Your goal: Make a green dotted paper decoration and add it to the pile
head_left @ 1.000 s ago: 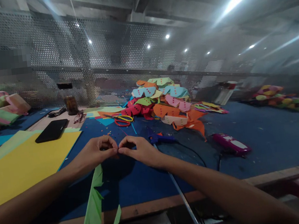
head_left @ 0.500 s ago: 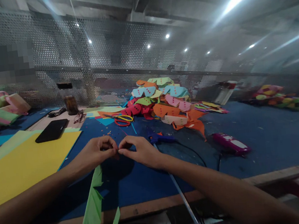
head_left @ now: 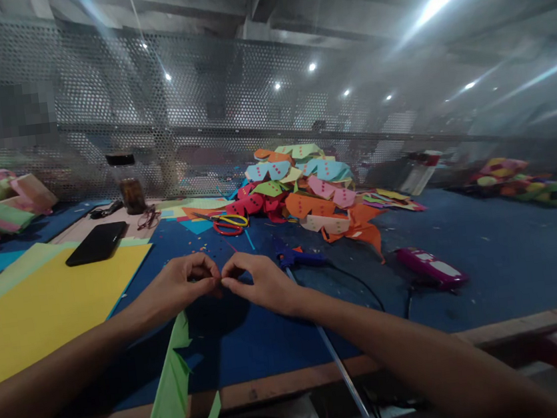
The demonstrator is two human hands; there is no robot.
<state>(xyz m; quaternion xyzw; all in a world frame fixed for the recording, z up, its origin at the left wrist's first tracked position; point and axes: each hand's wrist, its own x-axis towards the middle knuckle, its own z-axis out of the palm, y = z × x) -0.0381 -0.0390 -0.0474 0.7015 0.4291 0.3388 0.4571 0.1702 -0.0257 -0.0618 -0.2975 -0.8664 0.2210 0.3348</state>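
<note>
My left hand [head_left: 186, 283] is closed above the blue table, thumb and index pinched together. A folded light green paper piece [head_left: 171, 389] with pointed cut edges hangs from under this hand, down past the table's front edge; its upper end is hidden behind the palm. My right hand [head_left: 259, 281] is closed in a pinch too, its fingertips meeting those of the left. Whatever lies between the fingertips is too small to make out. Just right of my right hand rests a blue glue gun [head_left: 301, 257] with a clear glue stick [head_left: 345, 376] sticking out toward me.
Behind my hands are scissors [head_left: 230, 224] and a pile of coloured paper cutouts [head_left: 300, 180]. To the left lie yellow sheets [head_left: 63, 307], a black phone [head_left: 97, 244] and a jar [head_left: 131, 189]. A purple device [head_left: 431, 269] with a cord sits right. Mesh [head_left: 198, 124] stands behind.
Both hands keep nearly the same place, fingertips together. The lower end of the green paper has swung slightly to the left.
</note>
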